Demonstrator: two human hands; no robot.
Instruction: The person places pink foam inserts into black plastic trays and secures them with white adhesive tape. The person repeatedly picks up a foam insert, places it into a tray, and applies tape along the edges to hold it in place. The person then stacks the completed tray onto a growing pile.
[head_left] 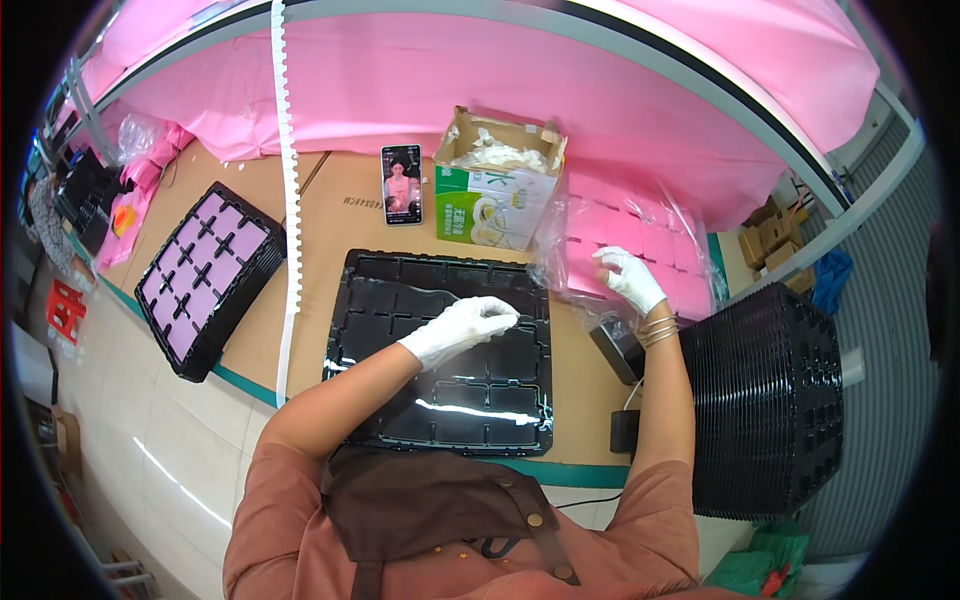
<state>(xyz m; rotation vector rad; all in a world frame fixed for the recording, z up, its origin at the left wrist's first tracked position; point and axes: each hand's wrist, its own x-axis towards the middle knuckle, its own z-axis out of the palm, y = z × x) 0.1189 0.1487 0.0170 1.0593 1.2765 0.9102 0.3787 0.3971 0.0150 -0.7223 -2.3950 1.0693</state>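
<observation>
A black compartment tray (455,432) lies in front of me, with glossy glare across its near half. Above its middle, my left hand (462,330) in a white glove has its thumb and fingertips pressed together; anything between them is too small or clear to make out. To the right, my right hand (630,278), also gloved, is over pink foam sheets (610,220) in a clear plastic bag (552,262). Its fingers are curled in, and whatever they may hold cannot be made out.
At left stands a stack of black trays with pink pads (212,255). A phone (402,186) and a carton (497,205) of white scraps stand at the back. Right of my forearm rises a tall stack of black trays (765,410), near a small black box (617,350).
</observation>
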